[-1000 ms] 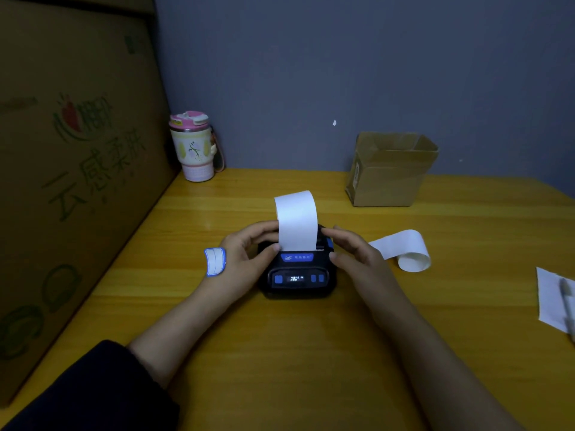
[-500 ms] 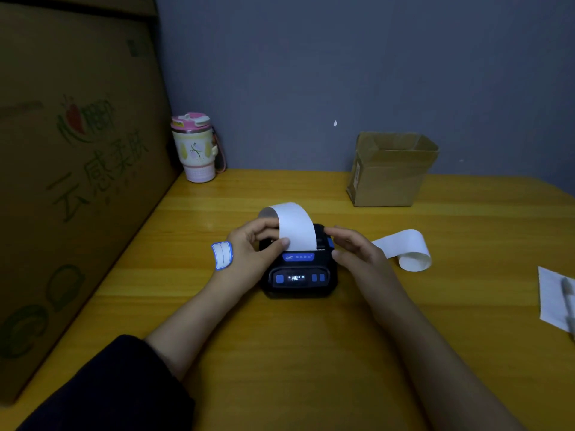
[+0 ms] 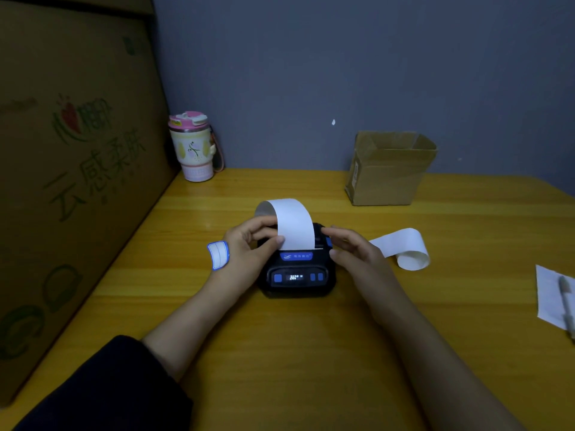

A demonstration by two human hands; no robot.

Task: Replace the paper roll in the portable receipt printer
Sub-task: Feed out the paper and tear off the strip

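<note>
A small black printer with blue buttons and a lit display sits on the yellow wooden table. A white paper strip rises from its slot and curls back and to the left. My left hand, with a blue-edged sticker on its back, pinches the strip's left edge between thumb and fingers. Fingers slightly apart, my right hand rests against the printer's right side. A loose curled strip of white paper lies on the table to the right.
A big printed cardboard box walls off the left side. A pink-lidded tumbler stands at the back left and a small open cardboard box at the back right. A sheet of paper with a pen lies at the right edge.
The paper strip stood upright a second ago; it has since bent back and curled leftward. My left hand has moved up onto its edge. The right hand has barely moved.
</note>
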